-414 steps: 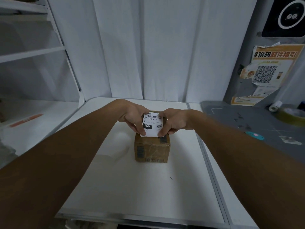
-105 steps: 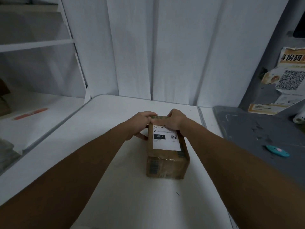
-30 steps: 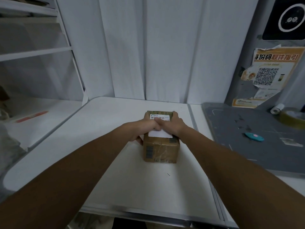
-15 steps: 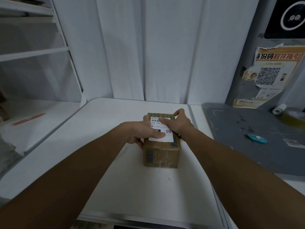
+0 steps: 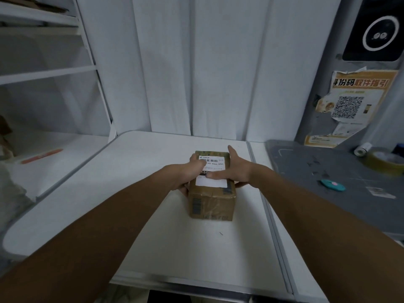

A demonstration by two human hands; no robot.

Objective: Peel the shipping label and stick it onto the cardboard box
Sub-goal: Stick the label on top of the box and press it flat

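Observation:
A small brown cardboard box [image 5: 213, 202] stands in the middle of the white table [image 5: 153, 237]. The white shipping label [image 5: 215, 182] lies flat on the box's top, with its barcode at the far end. My left hand [image 5: 191, 171] grips the box's left side, thumb lying on the label's left part. My right hand [image 5: 237, 169] rests against the right top edge with fingers stretched forward and apart, its thumb pressed across the label's middle. The hands hide part of the label.
To the right lies a grey mat [image 5: 341, 171] with a teal cutter [image 5: 333, 185], a tape roll [image 5: 387, 161] and a small white roll [image 5: 363, 149]. A QR poster [image 5: 352, 106] hangs behind. White shelves [image 5: 43, 73] stand left, with an orange pen [image 5: 41, 156].
Over the last second my hands have slid apart across the label. The right hand's fingers have spread forward and its thumb now presses lower on the label.

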